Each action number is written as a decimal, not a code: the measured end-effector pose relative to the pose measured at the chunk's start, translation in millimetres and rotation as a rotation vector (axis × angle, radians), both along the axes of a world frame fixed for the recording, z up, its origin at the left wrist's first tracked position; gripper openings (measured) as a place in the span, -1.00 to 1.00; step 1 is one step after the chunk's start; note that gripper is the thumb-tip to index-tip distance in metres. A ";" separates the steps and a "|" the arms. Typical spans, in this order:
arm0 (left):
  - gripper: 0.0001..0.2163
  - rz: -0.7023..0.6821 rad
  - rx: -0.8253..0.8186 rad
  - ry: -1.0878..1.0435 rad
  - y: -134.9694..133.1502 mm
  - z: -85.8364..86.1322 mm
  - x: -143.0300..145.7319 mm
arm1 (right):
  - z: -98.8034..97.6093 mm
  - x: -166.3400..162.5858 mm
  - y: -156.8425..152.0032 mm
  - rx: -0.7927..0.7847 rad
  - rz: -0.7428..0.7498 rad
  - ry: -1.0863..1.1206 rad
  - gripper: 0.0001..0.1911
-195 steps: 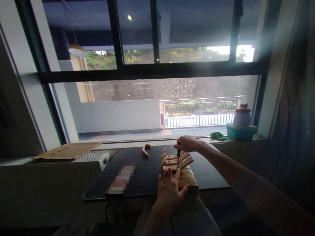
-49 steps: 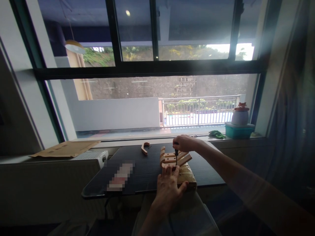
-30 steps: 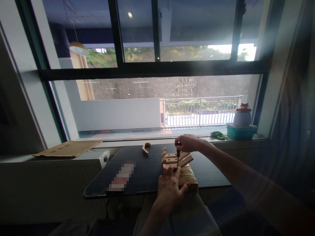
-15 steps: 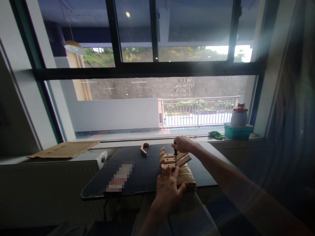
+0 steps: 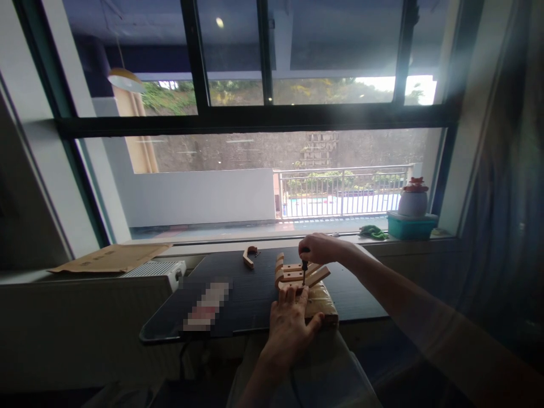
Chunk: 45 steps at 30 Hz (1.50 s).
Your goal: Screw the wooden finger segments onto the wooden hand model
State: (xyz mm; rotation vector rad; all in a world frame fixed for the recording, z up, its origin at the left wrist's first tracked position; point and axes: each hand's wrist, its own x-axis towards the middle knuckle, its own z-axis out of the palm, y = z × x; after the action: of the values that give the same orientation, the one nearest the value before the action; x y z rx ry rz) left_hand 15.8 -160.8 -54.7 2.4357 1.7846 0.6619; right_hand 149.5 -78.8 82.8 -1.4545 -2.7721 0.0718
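Observation:
My right hand (image 5: 315, 248) is closed around the handle of a screwdriver (image 5: 304, 265). Its shaft points straight down, and the tip meets a light wooden assembly (image 5: 293, 276) of curved and straight slats with dark holes. My left hand (image 5: 290, 323) presses its fingers on the near slat of that assembly, beside the screwdriver tip, with the thumb spread to the right. Under the slats and my left hand lies a block wrapped in shiny tan material (image 5: 323, 303), at the table's front edge. The screw itself is too small to make out.
On the dark table (image 5: 250, 294), a separate curved wooden piece (image 5: 249, 258) lies at the back, and a blurred-out item (image 5: 207, 306) lies at left. Brown cardboard (image 5: 110, 256) rests by the radiator (image 5: 157, 268). The windowsill holds a teal box (image 5: 410, 226) and green cloth (image 5: 373, 232).
My right hand has turned slightly at the wrist on the screwdriver handle, and its forearm has shifted a little. My left hand and the wooden assembly stay in place.

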 end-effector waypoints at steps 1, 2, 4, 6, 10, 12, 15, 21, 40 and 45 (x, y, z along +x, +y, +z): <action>-0.41 -0.001 0.000 0.005 0.2 -0.2 -0.1 | -1.7 -1.1 0.7 0.007 -0.007 0.004 -0.73; -0.41 -0.001 0.001 0.010 0.5 -0.4 -0.2 | -3.3 -1.9 1.9 0.013 -0.017 0.008 -0.72; -0.41 0.002 0.004 0.020 1.2 -1.2 -0.2 | -6.3 -2.4 5.3 0.025 -0.048 0.014 -0.71; -0.41 0.003 0.012 0.024 1.8 -2.1 -0.1 | -8.9 -1.5 9.2 0.033 -0.084 0.014 -0.71; -0.42 0.001 0.028 0.023 2.6 -3.8 -0.1 | -14.3 -0.5 15.6 0.048 -0.145 0.007 -0.70; -0.41 0.003 0.035 0.023 2.6 -4.2 -0.4 | -16.7 -1.9 17.0 0.063 -0.170 0.003 -0.70; -0.41 0.007 0.045 0.018 2.5 -3.9 -0.9 | -17.2 -4.2 16.8 0.085 -0.194 -0.002 -0.70; -0.41 0.007 0.026 0.013 2.2 -2.1 -0.7 | -5.9 2.5 10.6 0.095 -0.093 0.039 -0.70; -0.41 -0.001 0.028 0.005 0.7 -1.8 0.0 | -21.3 -5.1 19.8 0.119 -0.175 0.098 -0.70; -0.41 0.004 0.019 0.007 1.3 -2.0 -0.7 | -12.7 -1.6 13.0 0.175 -0.133 0.075 -0.68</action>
State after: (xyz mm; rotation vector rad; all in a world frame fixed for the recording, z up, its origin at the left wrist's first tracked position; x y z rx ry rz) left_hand 15.0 -159.5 -56.7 2.4502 1.7944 0.6740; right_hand 147.9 -65.8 70.1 -1.5515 -2.5424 -0.1125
